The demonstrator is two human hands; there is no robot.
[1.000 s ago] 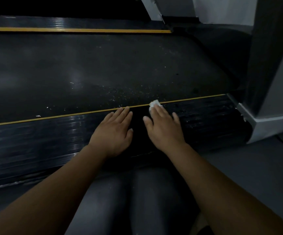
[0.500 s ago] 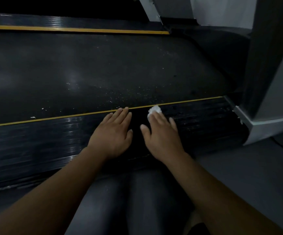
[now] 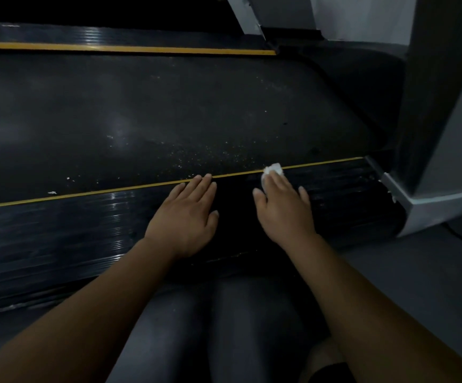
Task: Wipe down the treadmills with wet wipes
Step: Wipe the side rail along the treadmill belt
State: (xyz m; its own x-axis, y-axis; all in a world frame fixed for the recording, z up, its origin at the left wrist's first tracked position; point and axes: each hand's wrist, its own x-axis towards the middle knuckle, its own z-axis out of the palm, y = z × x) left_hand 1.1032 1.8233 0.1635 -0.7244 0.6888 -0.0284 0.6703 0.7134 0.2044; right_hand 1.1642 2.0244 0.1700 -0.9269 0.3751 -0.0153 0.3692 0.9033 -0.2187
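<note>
One treadmill fills most of the view, its wide dark belt running from left to right. To its right rises a grey upright, whose base closes off the end of the near side rail. That rail is a ribbed black strip edged by a thin yellow stripe where it meets the belt. The person seems to kneel or crouch on the floor close against the rail, knees just below it, which puts both arms within easy reach of the strip being cleaned. The left hand lies flat on the rail, palm down, fingers straight and together with their tips at the yellow stripe. It holds nothing, and I judge it serves as a prop for the leaning body. The right hand lies near it, on the side toward the upright, and is also flat. Its grip is not closed round anything: the straight fingers press the wet wipe down onto the rail at the stripe, and a crumpled white bit shows past the fingertips. Flat pressure likely spreads the wipe across the ribs, which suits rubbing along the grooves. Smallest are the pale specks scattered on the belt just beyond the stripe; they are not yet wiped, so the belt probably remains to be done.
</note>
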